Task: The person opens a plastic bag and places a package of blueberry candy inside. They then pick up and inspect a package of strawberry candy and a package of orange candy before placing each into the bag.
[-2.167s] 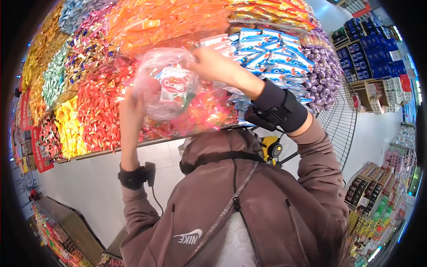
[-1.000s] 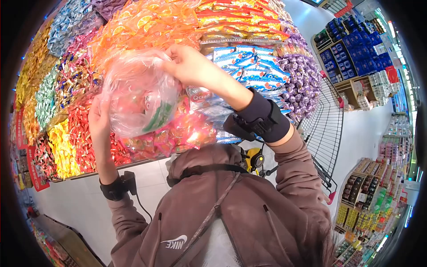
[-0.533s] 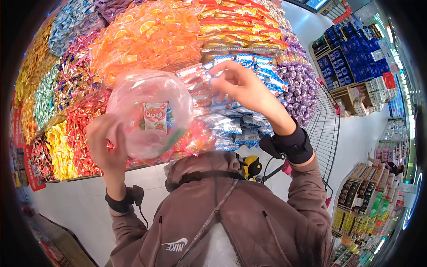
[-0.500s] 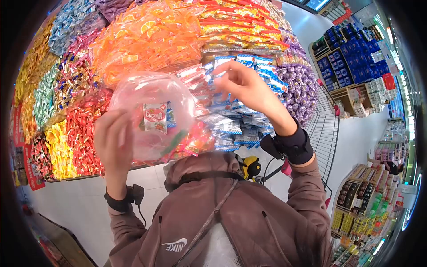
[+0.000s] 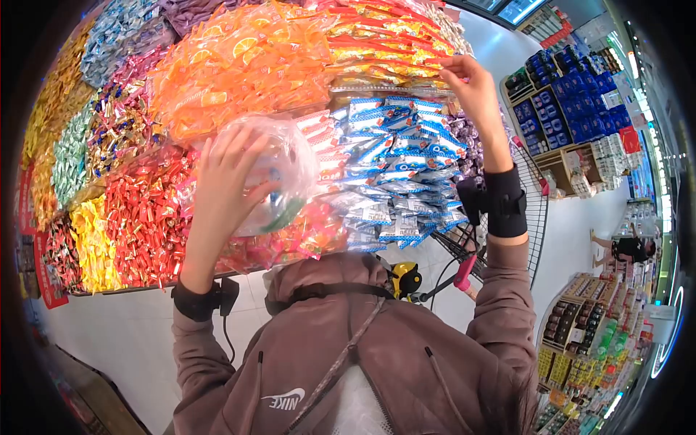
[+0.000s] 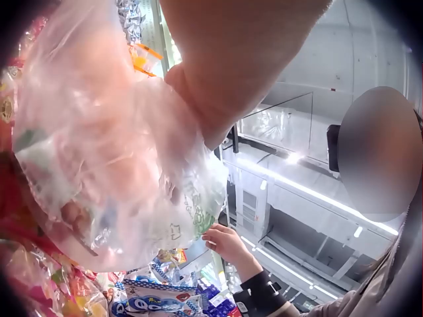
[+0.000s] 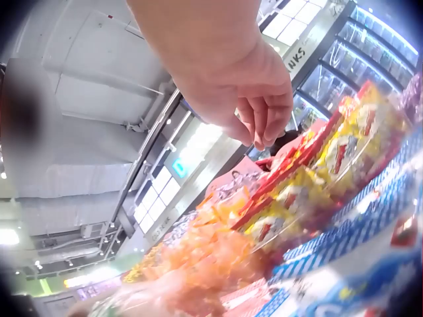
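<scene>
The left hand [image 5: 225, 181] holds a clear plastic bag [image 5: 291, 161] of sweets, fingers spread and curved round it, before the display's middle. The right hand [image 5: 471, 80], fingertips bunched, reaches the red-and-yellow packets [image 5: 384, 43] at the top right edge; whether it pinches one, I cannot tell.

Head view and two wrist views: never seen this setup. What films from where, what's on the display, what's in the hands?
No machine: a person wears three cameras. The round wide picture comes from the head, looking forward and down; the other two come from black bands on the wrists. In front, a shop display is heaped with wrapped sweets: orange packets, blue-and-white packets, yellow-and-red packets on top. The left hand cups a clear thin plastic bag with a few sweets inside. The right hand reaches up to the yellow-and-red packets, fingertips pinched together; whether it holds one, I cannot tell.
</scene>
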Demonstrator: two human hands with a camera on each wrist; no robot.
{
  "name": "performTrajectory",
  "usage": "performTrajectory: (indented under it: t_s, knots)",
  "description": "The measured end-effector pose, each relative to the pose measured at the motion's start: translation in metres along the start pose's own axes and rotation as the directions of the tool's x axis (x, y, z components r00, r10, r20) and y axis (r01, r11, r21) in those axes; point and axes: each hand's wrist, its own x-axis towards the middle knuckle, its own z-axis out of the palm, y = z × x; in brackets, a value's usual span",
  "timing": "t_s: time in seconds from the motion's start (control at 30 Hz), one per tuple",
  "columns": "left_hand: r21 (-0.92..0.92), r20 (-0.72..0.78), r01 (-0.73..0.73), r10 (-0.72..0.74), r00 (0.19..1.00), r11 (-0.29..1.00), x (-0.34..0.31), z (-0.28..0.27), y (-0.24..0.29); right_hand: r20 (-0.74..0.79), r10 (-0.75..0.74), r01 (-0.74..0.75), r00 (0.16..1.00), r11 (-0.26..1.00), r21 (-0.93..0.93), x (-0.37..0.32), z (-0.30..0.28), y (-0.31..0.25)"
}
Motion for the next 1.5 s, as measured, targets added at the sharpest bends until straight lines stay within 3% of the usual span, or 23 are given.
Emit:
performTrajectory:
  t_s: [0.1,0.2,0.3,0.5,0.73,0.93,1.13,1.27,1.37,1.5]
  knots:
    - [-0.098,-0.052,0.003,-0.008,0.999,0.995,-0.007,-0.021,0.007,0.0,-0.019,0.019,1.0,0.987,-0.16,0.012,-0.016,0.006]
    - [-0.235,-0.149,-0.032,-0.003,0.989,0.972,-0.016,-0.038,0.023,0.029,-0.052,0.057,0.998,0.982,-0.182,0.021,-0.018,0.015]
    - [-0.392,-0.124,-0.154,0.114,0.986,0.907,-0.02,-0.041,0.036,0.066,-0.084,0.096,0.994,0.974,-0.207,0.029,-0.012,0.026]
    - [-0.503,-0.098,-0.292,0.282,0.955,0.813,-0.001,-0.027,0.065,0.197,-0.137,0.197,0.971,0.923,-0.331,0.041,0.004,0.034]
    - [-0.486,-0.078,-0.269,0.265,0.961,0.832,0.008,-0.013,0.062,0.271,-0.13,0.228,0.954,0.901,-0.37,0.042,0.013,0.041]
    - [-0.487,-0.09,-0.257,0.244,0.965,0.835,0.011,-0.011,0.058,0.224,-0.148,0.238,0.963,0.856,-0.459,0.042,0.017,0.039]
    - [-0.501,-0.102,-0.274,0.258,0.961,0.821,0.009,-0.016,0.062,-0.05,-0.419,0.338,0.907,0.792,-0.508,0.042,-0.01,0.012]
    - [-0.531,-0.115,-0.299,0.282,0.953,0.793,0.01,-0.02,0.071,-0.147,-0.378,0.303,0.914,0.878,-0.371,0.023,-0.029,-0.017]
    - [-0.548,-0.115,-0.302,0.287,0.951,0.78,0.006,-0.02,0.078,-0.156,-0.089,0.083,0.984,0.995,-0.046,0.0,-0.034,-0.032]
    - [-0.53,-0.169,-0.361,0.322,0.931,0.767,0.0,-0.018,0.085,-0.102,0.035,-0.012,0.994,0.976,0.219,-0.027,-0.034,-0.031]
